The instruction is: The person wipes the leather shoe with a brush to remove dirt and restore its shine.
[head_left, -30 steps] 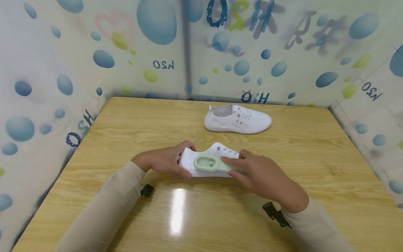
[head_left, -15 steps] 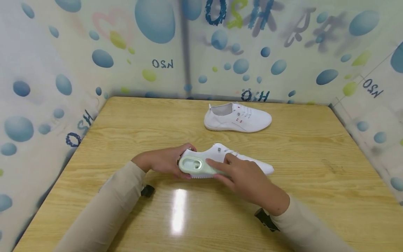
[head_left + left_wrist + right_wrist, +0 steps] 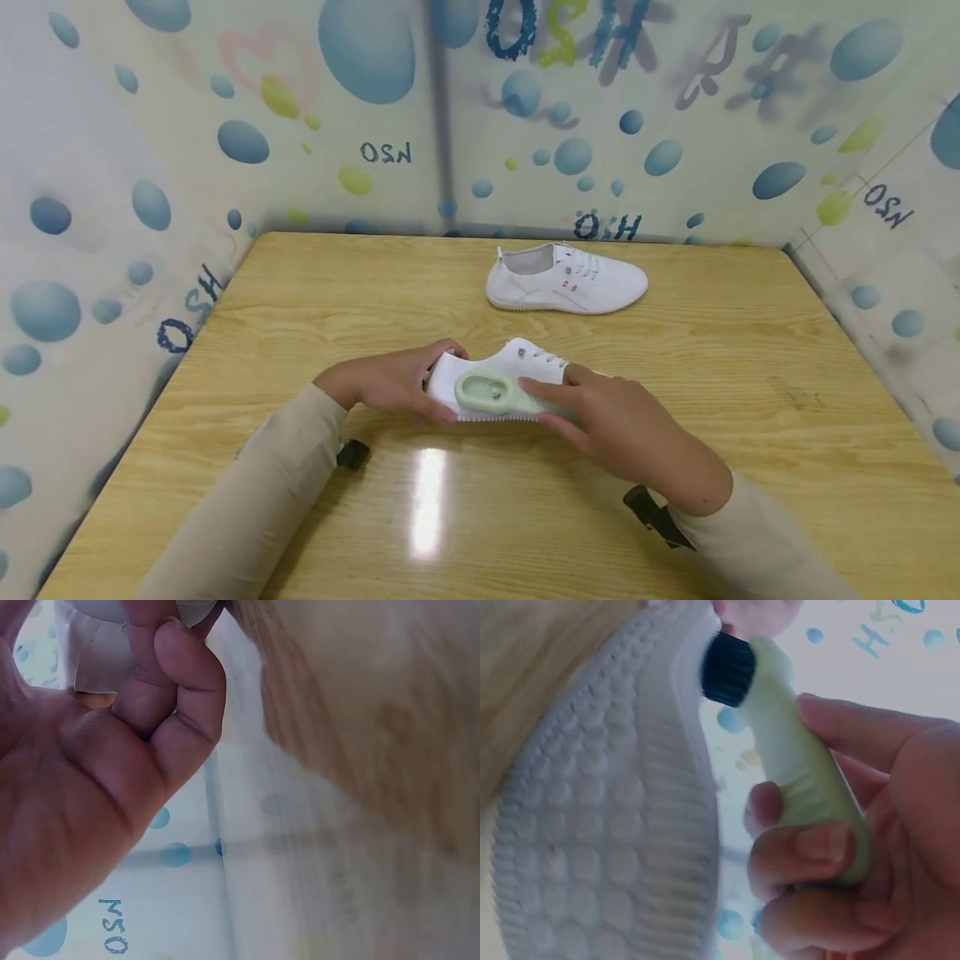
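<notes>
My left hand (image 3: 397, 382) grips the heel of a white lace-up shoe (image 3: 495, 365), whose toe points right. My right hand (image 3: 630, 421) holds a pale green brush (image 3: 483, 392) by its handle. In the right wrist view, the fingers curl round the handle of this brush (image 3: 802, 765), and its dark bristles (image 3: 729, 669) meet the side of the shoe near the sole. The knobbly white sole (image 3: 600, 825) faces that camera. In the left wrist view, curled fingers (image 3: 184, 682) hold the white heel (image 3: 101, 656), most of the shoe lying out of frame.
A second white shoe (image 3: 570, 281) stands farther back on the wooden table (image 3: 337, 283), toe to the right. Walls (image 3: 300, 125) with blue and green drop patterns border the table's back and both sides.
The right hand slid the brush left to the heel, then back right toward the middle of the shoe's side. The left hand keeps its hold on the heel.
</notes>
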`<state>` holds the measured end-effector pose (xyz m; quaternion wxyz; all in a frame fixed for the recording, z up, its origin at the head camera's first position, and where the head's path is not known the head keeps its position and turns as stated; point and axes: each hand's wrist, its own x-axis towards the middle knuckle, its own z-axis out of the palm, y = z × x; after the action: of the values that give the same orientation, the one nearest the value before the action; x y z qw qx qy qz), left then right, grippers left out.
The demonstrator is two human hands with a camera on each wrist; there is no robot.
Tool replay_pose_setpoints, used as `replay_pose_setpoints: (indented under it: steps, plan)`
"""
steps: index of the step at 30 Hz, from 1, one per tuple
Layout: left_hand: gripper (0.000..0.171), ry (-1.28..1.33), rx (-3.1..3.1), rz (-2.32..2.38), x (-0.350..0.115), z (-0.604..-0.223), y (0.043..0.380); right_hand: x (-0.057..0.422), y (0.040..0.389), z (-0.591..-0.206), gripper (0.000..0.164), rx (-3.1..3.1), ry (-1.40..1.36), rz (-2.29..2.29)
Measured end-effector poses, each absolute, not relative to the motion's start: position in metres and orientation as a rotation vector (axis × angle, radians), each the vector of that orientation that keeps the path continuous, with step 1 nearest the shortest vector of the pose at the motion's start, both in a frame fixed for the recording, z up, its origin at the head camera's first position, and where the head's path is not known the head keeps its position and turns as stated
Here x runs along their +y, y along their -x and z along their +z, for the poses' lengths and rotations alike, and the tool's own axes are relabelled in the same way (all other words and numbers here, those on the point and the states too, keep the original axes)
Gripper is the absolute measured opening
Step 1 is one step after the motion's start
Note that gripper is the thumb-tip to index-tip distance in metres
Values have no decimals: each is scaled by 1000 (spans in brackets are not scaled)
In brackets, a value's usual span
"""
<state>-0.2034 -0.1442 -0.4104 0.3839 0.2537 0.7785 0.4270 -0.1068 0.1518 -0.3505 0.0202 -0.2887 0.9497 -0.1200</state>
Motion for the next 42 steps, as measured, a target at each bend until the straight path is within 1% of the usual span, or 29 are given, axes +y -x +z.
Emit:
replay_pose_setpoints:
  steps: [7, 11, 17, 20, 32, 42]
  plan:
    - [77, -630, 1936, 1151, -145, -413, 203, 143, 107, -362, 42, 3008, 994, -390]
    - [77, -623, 1953, 1139, -146, -413, 203, 149, 108, -356, 43, 2980, 961, -370]
    - [78, -624, 1983, 1116, -146, -413, 203, 167, 109, -335, 41, 2907, 814, -324]
    - [78, -629, 1976, 1118, -146, -413, 204, 174, 108, -330, 40, 2907, 783, -321]
    - [77, -626, 1972, 1126, -144, -412, 209, 170, 118, -342, 40, 2921, 834, -426]
    - [79, -575, 1987, 1121, -146, -413, 205, 160, 118, -354, 43, 2958, 890, -444]
